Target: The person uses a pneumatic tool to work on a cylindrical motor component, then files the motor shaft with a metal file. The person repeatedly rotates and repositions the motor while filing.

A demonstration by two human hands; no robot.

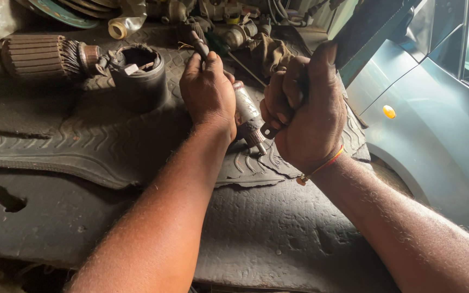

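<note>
Dark rubber mat (82,141) nearest, left hand (208,92) gripping geared shaft (247,116) — right hand (305,111) clamped on tool handle.

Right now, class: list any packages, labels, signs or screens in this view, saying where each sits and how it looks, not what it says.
No packages, labels, signs or screens show clearly.
Nearest candidate: small pale tag on the rim of the dark cylindrical housing, upper left; too small to tell.
Orange round marker light on the grey-blue car panel, right; a lamp, not a sign.
</note>
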